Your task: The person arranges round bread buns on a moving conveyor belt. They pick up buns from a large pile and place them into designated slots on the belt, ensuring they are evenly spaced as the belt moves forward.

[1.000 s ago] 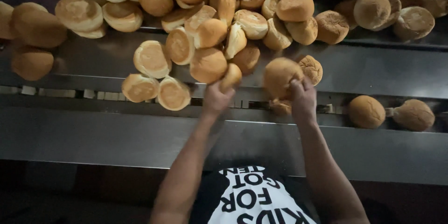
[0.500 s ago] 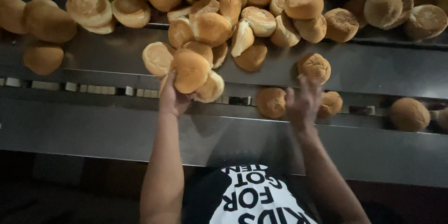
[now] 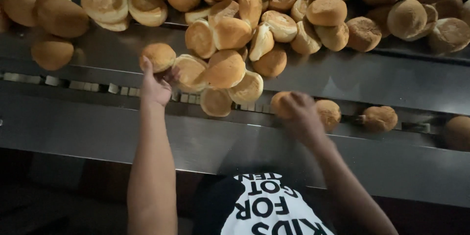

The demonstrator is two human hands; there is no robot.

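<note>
From the head view, your left hand point(image 3: 155, 88) pinches a round golden bun point(image 3: 157, 57) on the shiny metal chute point(image 3: 342, 75). Your right hand point(image 3: 301, 112) curls over another bun point(image 3: 280, 103) by the chain track point(image 3: 88, 86). The big bun pile point(image 3: 245, 14) leans downhill. Bump it and soft buns could roll off. Squeeze hard and they squash.

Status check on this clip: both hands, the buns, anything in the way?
Left hand grips a bun on the steel chute. Right hand covers another bun, grip blurred. Bun pile crowds just above both.
</note>
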